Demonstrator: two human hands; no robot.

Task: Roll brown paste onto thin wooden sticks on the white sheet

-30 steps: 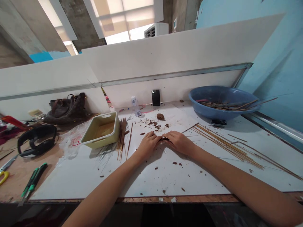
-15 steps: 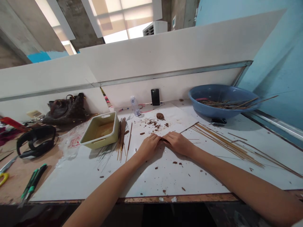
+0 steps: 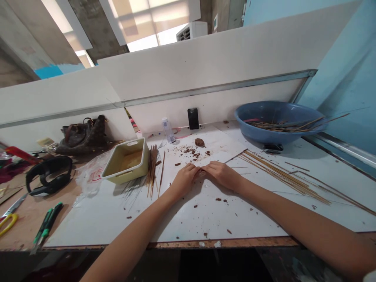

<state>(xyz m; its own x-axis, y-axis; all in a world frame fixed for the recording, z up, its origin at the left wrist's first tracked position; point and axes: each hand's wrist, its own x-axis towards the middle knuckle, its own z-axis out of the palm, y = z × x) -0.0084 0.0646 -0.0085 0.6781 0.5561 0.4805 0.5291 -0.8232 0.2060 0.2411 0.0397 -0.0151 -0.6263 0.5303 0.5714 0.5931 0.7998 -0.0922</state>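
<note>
My left hand [image 3: 185,179] and my right hand [image 3: 221,174] rest close together on the white sheet [image 3: 117,223], their fingertips nearly meeting. Both are closed, pinching a small dark brown piece [image 3: 202,170] between them; most of it is hidden by the fingers. Just beyond the fingers lie scattered brown crumbs [image 3: 189,150] and a brown lump [image 3: 199,142]. To the left of my left hand is a bundle of thin brown sticks [image 3: 152,168]. Long tan sticks [image 3: 279,176] lie on the right, past my right hand.
A yellow-green basin [image 3: 126,175] stands at left, with a plastic bag [image 3: 89,176] beside it. Farther left are green-and-black cutters [image 3: 48,223] and yellow-handled scissors [image 3: 10,223]. A bottle [image 3: 168,130] and phone [image 3: 193,118] stand at the back. A blue tub [image 3: 273,133] holds sticks.
The view has shifted slightly. My hands stay together in nearly the same place, and the brown piece between my fingers shows less than before.
</note>
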